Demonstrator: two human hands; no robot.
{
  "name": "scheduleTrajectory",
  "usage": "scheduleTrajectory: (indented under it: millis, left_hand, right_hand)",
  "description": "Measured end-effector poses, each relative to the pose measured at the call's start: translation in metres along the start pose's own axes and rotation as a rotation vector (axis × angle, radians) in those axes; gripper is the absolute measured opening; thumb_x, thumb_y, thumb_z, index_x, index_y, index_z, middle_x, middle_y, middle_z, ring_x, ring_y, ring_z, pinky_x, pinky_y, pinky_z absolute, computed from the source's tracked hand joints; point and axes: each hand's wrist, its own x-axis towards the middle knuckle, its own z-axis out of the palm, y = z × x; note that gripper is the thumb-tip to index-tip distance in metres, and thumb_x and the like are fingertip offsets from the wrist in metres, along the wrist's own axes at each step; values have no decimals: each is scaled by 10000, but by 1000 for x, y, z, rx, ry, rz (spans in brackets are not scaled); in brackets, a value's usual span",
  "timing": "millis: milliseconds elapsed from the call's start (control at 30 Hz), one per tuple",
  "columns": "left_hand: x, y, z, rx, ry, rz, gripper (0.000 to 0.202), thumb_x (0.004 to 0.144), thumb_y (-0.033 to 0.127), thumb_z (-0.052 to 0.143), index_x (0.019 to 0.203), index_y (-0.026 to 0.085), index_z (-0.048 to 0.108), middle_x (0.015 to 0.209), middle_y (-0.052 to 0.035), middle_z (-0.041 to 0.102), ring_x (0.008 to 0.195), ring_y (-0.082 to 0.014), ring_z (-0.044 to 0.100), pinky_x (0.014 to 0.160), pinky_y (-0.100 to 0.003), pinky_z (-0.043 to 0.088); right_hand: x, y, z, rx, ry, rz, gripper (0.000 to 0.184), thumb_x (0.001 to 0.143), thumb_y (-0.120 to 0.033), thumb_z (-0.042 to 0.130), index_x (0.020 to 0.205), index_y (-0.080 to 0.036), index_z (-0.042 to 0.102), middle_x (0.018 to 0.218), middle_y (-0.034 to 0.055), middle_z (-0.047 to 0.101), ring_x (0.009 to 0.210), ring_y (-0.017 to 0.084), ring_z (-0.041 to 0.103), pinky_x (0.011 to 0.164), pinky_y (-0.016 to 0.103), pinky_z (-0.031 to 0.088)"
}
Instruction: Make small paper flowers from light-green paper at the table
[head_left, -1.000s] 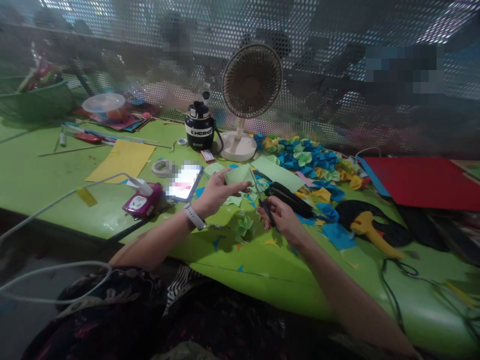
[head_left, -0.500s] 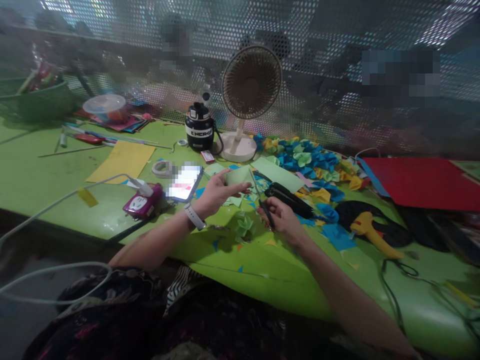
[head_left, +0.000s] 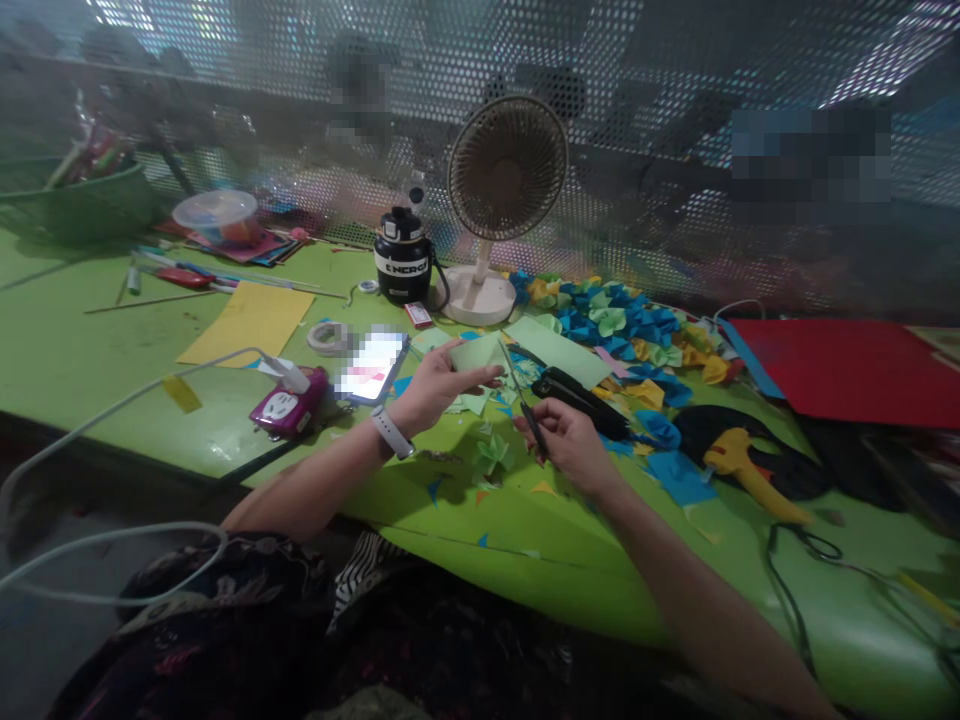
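Scissors with black handles sit closed in person's right hand, fingers curled round them, blades angled far & left, tips just beside right edge of pale green paper piece, contact unclear; how far blades are open can't be told. Paper piece held up mid-frame, above table, between thumb & fingers of left hand, which is part open, white watch on wrist. Black stapler lies just right of scissors, small green paper flower near both hands

Risk: blades v. close to left fingers, so slip or sudden twist could nick skin; loose grip could let thin paper crease or tear. White cable from pink power socket runs over near table edge, could snag an arm & drag socket into phone

Green table littered w/ paper scraps; yellow paper sheet, tape roll on left. Blue, green & yellow paper flowers heaped far side, by fan & black flask. Yellow glue gun & red board on right. Perforated metal screen closes far side
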Motion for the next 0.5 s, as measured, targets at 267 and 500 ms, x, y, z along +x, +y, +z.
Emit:
scheduleTrajectory:
  millis: [267, 500]
  left_hand:
    - [0, 1, -1, -6, -11, -4, 422, 659, 333, 847, 942, 141, 600, 870, -68, 725, 714, -147, 693, 606, -244, 498]
    - [-3, 2, 4, 5, -32, -34, 426, 651, 317, 848, 954, 125, 620, 817, -55, 712, 698, -146, 689, 606, -248, 495]
  right_hand:
    - [0, 2, -1, 2, 21, 20, 596, 443, -664, 852, 651, -191, 553, 491, -22, 592, 387, 84, 436, 363, 224, 351]
    - [2, 1, -1, -2, 30, 27, 620, 423, -692, 839, 658, -188, 566, 494, -18, 602, 369, 78, 429, 345, 219, 343]
